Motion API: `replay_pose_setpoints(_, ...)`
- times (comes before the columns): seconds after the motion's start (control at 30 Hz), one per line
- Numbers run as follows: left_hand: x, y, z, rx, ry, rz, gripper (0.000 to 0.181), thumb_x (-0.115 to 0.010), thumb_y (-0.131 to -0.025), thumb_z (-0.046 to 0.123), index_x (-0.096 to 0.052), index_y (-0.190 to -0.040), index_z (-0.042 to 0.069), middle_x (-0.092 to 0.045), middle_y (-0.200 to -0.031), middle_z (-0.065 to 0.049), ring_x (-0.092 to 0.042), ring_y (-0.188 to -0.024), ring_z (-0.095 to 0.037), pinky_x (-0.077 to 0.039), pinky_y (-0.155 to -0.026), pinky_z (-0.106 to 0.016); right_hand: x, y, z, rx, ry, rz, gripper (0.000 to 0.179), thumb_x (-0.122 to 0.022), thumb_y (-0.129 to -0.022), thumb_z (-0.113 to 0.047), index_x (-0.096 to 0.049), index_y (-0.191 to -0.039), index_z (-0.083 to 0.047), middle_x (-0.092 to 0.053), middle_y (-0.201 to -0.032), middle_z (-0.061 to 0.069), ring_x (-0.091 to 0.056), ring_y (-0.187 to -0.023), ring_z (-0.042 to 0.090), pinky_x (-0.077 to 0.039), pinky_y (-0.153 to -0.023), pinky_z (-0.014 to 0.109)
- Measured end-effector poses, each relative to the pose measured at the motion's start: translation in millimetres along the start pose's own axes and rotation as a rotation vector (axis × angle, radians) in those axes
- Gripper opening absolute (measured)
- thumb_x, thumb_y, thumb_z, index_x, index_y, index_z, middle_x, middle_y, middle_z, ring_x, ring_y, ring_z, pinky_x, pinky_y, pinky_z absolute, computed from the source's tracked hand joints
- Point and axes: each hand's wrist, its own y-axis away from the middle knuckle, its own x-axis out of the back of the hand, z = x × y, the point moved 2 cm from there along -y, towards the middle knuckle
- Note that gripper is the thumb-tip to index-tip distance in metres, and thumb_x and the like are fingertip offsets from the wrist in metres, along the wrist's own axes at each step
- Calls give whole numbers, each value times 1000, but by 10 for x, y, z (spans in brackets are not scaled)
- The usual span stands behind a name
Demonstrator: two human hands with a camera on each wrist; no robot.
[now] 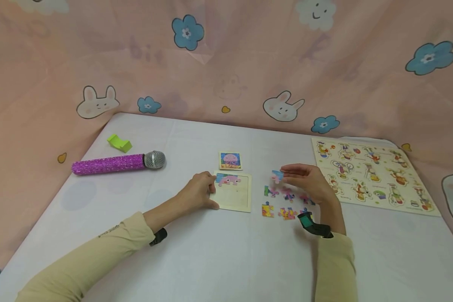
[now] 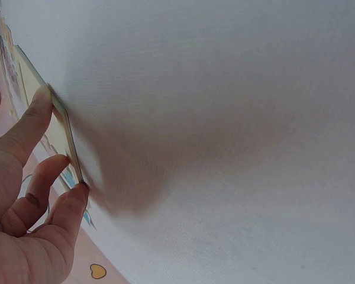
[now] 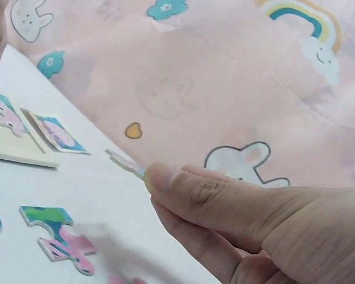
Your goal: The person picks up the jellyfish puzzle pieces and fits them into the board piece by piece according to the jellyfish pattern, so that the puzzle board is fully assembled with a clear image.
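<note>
A blue-and-pink puzzle piece point(image 1: 277, 176) is pinched between the right hand's point(image 1: 312, 183) thumb and fingers, above the middle of the table point(image 1: 196, 260). Left of it lies the puzzle tray point(image 1: 232, 199), its far-left corner filled with fitted pieces point(image 1: 228, 180); the left hand point(image 1: 197, 192) grips its left edge. Loose pieces point(image 1: 287, 213) lie right of the tray, a jellyfish card point(image 1: 230, 160) just beyond it. An illustrated board point(image 1: 379, 174) covers the table's far-right corner; a purple microphone point(image 1: 109, 164) lies near the left edge, and a green block point(image 1: 119, 143) towards the far-left corner.
</note>
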Motion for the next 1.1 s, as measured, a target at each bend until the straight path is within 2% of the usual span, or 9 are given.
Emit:
replay_pose_setpoints(0.13, -1, 0, -5, -10, -3, 3, 37, -92, -58, 9, -57, -68, 1, -61, -117, -23, -55, -115, -36, -45, -95, -39, -72, -41, 1, -1, 54, -9, 40, -71, -86, -7, -58, -121, 8, -68, -112, 3, -63, -98, 4, -47, -85, 18)
replay_pose_setpoints(0.2, -1, 0, -5, -11, -5, 4, 37, -92, -58, 9, -57, -68, 1, -61, -117, -23, -55, -115, -36, -45, -95, -39, -109, -66, 9, -5, 54, -12, 40, -71, -86, -7, -59, -121, 7, -68, -112, 2, -63, -98, 5, -47, -86, 17)
replay_pose_setpoints(0.37, -1, 2, 4, -3, -4, 2, 37, -92, -58, 9, -57, -69, 1, -61, -117, -23, -54, -116, -36, -45, -96, -39, -189, -114, 20, -7, -1, -19, 40, -71, -85, -2, -58, -120, 8, -68, -107, -4, -63, -97, 6, -48, -86, 19)
replay_pose_setpoints(0.6, -5, 0, 3, 11, -7, 2, 37, -92, -58, 9, -57, -69, 2, -61, -117, -22, -54, -116, -35, -44, -97, -40, -303, -143, 20, -71, 9, 2, 40, -73, -85, -7, -60, -120, 4, -66, -117, 11, -63, -99, 9, -48, -86, 19)
replay_pose_setpoints(0.73, -12, -1, 0, 23, -7, 3, 37, -92, -58, 9, -57, -68, 2, -61, -119, -22, -54, -116, -35, -45, -95, -39, -385, -169, 19, -91, -4, 10, 40, -74, -83, -8, -62, -120, 1, -67, -115, 10, -64, -99, 10, -48, -85, 18)
replay_pose_setpoints(0.93, -16, -1, 6, 35, -7, 3, 38, -92, -57, 9, -57, -68, 2, -61, -119, -21, -55, -115, -35, -46, -93, -38, -520, -215, 12, -65, -50, -13, 37, -72, -83, -1, -61, -118, 5, -67, -113, 14, -66, -95, 12, -50, -83, 23)
replay_pose_setpoints(1.1, -15, -9, 1, 42, -11, 2, 38, -92, -57, 9, -57, -68, 2, -61, -119, -21, -54, -116, -34, -45, -94, -38, -624, -229, -11, -78, -57, -24, 36, -71, -83, 1, -62, -118, 5, -67, -113, 16, -67, -92, 14, -51, -83, 23)
